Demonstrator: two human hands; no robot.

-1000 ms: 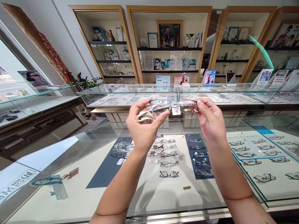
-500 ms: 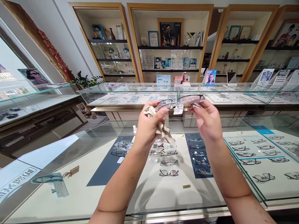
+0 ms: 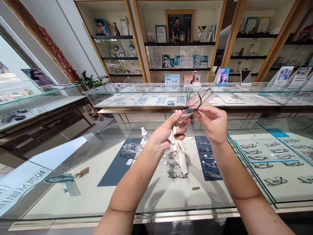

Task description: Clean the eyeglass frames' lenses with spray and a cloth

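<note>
My left hand [image 3: 168, 130] is closed on a beige cleaning cloth [image 3: 178, 150], which hangs down from the fingers, and it presses the cloth against the near lens of a pair of glasses [image 3: 198, 100]. My right hand [image 3: 212, 121] pinches the glasses by the frame, tilted up and to the right, above the glass counter. A small white tag hangs on the frame between my hands.
A glass display counter [image 3: 102, 195] with rows of spectacle frames lies under my arms. A small white bottle [image 3: 144, 133] stands on it at the left, and a card with a keyring [image 3: 66, 182] lies near the front left. A second counter and wall shelves are behind.
The glasses have turned from level to tilted, right side up. My left hand has slid the cloth to the lens end and the cloth now hangs loose. Both hands have dropped a little.
</note>
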